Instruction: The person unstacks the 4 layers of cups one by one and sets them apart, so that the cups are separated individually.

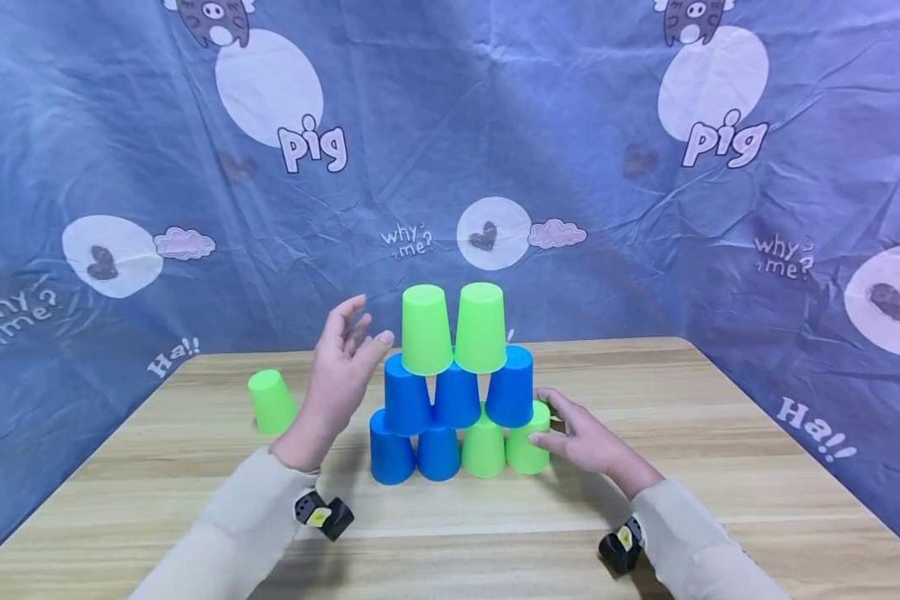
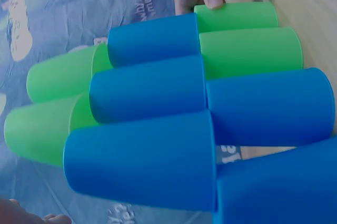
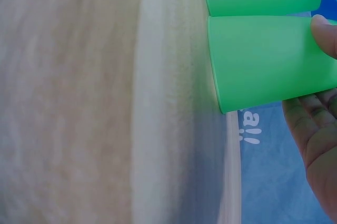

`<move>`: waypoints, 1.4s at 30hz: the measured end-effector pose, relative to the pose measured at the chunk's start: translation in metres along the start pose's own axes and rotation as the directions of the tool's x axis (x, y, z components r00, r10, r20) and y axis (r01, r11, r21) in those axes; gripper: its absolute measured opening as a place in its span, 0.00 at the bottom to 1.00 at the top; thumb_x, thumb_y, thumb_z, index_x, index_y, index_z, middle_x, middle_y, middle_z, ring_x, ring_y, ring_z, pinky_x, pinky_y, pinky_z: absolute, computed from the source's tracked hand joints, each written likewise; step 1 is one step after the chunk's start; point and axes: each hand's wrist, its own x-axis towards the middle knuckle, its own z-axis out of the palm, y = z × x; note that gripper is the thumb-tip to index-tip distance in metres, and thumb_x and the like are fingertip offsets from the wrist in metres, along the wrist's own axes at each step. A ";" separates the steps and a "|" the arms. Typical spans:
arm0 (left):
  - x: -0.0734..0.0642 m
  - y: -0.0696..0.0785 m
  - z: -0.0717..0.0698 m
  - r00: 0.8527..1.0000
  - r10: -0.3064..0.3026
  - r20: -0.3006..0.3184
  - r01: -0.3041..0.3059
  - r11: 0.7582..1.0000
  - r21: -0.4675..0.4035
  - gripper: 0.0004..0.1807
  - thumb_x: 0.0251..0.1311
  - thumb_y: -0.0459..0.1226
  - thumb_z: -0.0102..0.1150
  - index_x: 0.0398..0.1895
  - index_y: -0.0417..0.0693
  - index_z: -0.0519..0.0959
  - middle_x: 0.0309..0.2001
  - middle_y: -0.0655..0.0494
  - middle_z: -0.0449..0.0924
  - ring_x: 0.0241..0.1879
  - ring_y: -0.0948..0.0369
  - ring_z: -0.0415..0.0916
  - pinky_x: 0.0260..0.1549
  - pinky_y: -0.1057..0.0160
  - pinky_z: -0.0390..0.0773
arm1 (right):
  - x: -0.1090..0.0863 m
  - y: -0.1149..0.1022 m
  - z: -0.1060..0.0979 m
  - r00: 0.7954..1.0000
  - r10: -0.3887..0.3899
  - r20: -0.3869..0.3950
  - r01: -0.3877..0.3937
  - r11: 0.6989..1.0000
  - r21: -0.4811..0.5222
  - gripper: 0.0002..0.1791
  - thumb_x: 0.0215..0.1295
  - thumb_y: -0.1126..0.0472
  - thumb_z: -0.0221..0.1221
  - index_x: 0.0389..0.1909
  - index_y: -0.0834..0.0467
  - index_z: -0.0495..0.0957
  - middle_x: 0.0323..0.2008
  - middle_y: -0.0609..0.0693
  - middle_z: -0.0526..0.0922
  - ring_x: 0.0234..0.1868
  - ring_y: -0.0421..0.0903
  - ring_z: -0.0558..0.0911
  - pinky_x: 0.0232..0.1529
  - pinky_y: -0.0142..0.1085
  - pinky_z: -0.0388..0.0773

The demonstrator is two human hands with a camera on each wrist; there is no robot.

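Note:
Upside-down cups form a stacked wall in the head view. Its bottom row has two blue cups [image 1: 392, 450] on the left and two green cups on the right. Three blue cups [image 1: 457, 396] make up the middle row, and two green cups [image 1: 425, 329] stand on top. My left hand [image 1: 337, 367] is raised beside the upper left of the stack, fingers loosely bent, holding nothing. My right hand [image 1: 588, 437] holds the bottom-right green cup [image 3: 263, 60] between thumb and fingers; part of those fingers is hidden behind it.
A lone green cup [image 1: 272, 402] stands upside down on the wooden table [image 1: 195, 467], left of the stack and beyond my left forearm. Behind the table hangs a blue printed cloth [image 1: 420, 125]. Both wrists wear small black devices [image 1: 324, 514].

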 end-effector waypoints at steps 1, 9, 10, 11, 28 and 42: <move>0.000 0.001 0.002 1.000 0.004 0.020 -0.004 1.000 0.006 0.33 0.62 0.37 0.54 0.68 0.46 0.54 0.69 0.49 0.53 0.68 0.51 0.53 0.65 0.51 0.58 | 0.000 0.000 0.000 1.000 0.005 0.003 -0.005 1.000 0.002 0.31 0.62 0.58 0.58 0.64 0.60 0.58 0.58 0.59 0.70 0.60 0.61 0.69 0.60 0.55 0.66; 0.002 0.004 0.017 0.987 -0.041 0.154 0.024 0.994 0.110 0.39 0.58 0.40 0.59 0.70 0.51 0.50 0.68 0.48 0.54 0.68 0.50 0.54 0.63 0.49 0.61 | -0.003 0.001 0.003 1.000 0.020 0.003 -0.020 1.000 0.011 0.32 0.62 0.57 0.58 0.64 0.60 0.59 0.58 0.59 0.70 0.60 0.61 0.69 0.59 0.55 0.66; 0.002 0.005 0.019 0.986 -0.039 0.163 0.018 0.992 0.128 0.40 0.58 0.40 0.60 0.70 0.51 0.50 0.68 0.48 0.55 0.67 0.50 0.55 0.63 0.48 0.61 | -0.003 0.002 0.003 1.000 0.020 0.001 -0.020 1.000 0.010 0.31 0.62 0.57 0.59 0.63 0.60 0.59 0.57 0.59 0.70 0.60 0.61 0.69 0.59 0.55 0.66; 0.002 0.005 0.021 0.985 -0.035 0.168 0.010 0.989 0.145 0.40 0.57 0.40 0.61 0.69 0.51 0.51 0.67 0.48 0.56 0.67 0.50 0.56 0.63 0.48 0.61 | -0.004 0.002 0.003 1.000 0.019 0.000 -0.019 1.000 0.007 0.31 0.62 0.57 0.59 0.64 0.60 0.59 0.57 0.58 0.70 0.60 0.61 0.69 0.59 0.55 0.66; 0.004 0.008 0.036 0.998 0.011 0.057 -0.029 0.949 0.313 0.39 0.51 0.38 0.65 0.66 0.48 0.57 0.56 0.47 0.70 0.54 0.51 0.71 0.52 0.51 0.74 | -0.003 0.002 0.002 1.000 0.015 0.013 -0.015 1.000 0.024 0.32 0.62 0.57 0.58 0.64 0.60 0.58 0.59 0.59 0.69 0.62 0.62 0.67 0.61 0.56 0.64; 0.006 0.004 0.033 0.993 0.117 -0.015 -0.112 0.972 0.205 0.40 0.49 0.34 0.66 0.65 0.49 0.57 0.50 0.46 0.72 0.48 0.53 0.72 0.45 0.54 0.76 | 0.000 0.002 -0.001 1.000 0.001 0.011 -0.002 1.000 0.018 0.32 0.62 0.58 0.58 0.64 0.61 0.57 0.60 0.60 0.68 0.62 0.62 0.66 0.61 0.56 0.63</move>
